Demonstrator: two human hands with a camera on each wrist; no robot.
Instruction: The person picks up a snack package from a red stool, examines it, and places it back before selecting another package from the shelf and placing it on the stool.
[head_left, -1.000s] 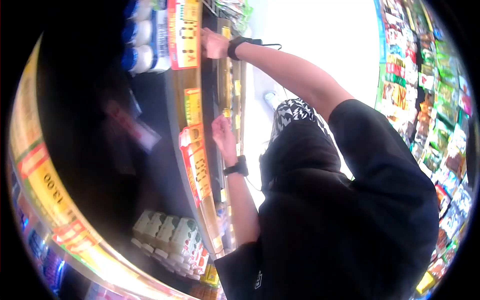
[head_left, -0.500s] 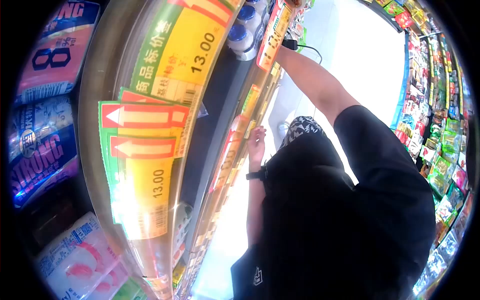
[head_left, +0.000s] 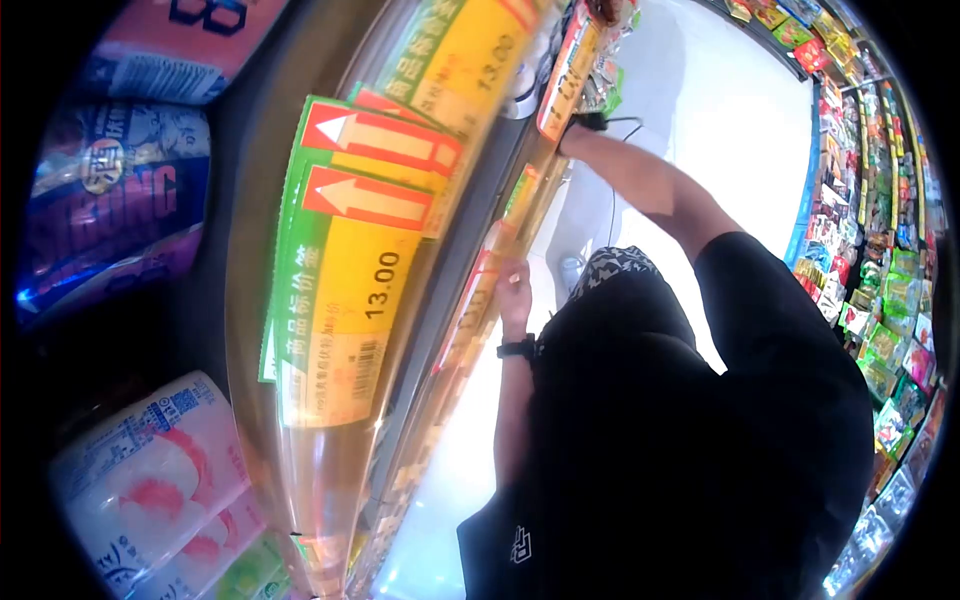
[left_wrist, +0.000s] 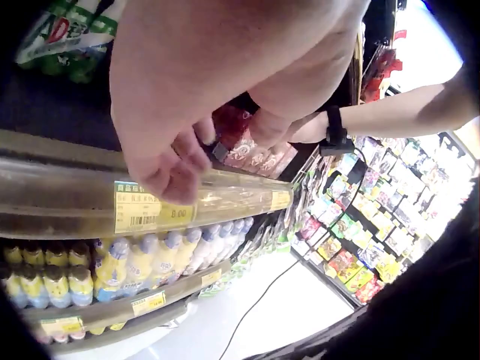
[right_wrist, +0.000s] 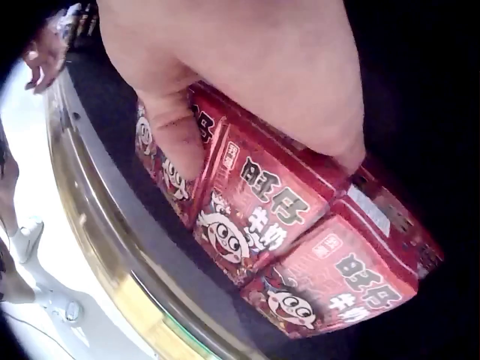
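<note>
Red milk cartons (right_wrist: 262,195) with a cartoon face stand in a row on a dark shelf in the right wrist view. My right hand (right_wrist: 247,82) grips the middle carton from above, thumb on its near left side and fingers over the far edge. In the head view this hand is hidden behind the shelf edge; only the forearm (head_left: 650,180) shows. My left hand (head_left: 514,290) hangs beside the shelf rail, fingers loosely curled and holding nothing. In the left wrist view the left hand (left_wrist: 172,142) overlaps the rail, with the red cartons (left_wrist: 244,146) beyond it.
A price rail (head_left: 330,330) with 13.00 tags curves close before the head camera. Pink and blue packs (head_left: 150,470) stand on the left. Small yellow bottles (left_wrist: 112,266) fill a lower shelf. Hanging snack packets (head_left: 880,330) line the opposite side of the aisle.
The head view has shifted, bringing the 13.00 tags close. My right hand has gone from the rail by the white bottles to out of sight. The left hand stays near the rail.
</note>
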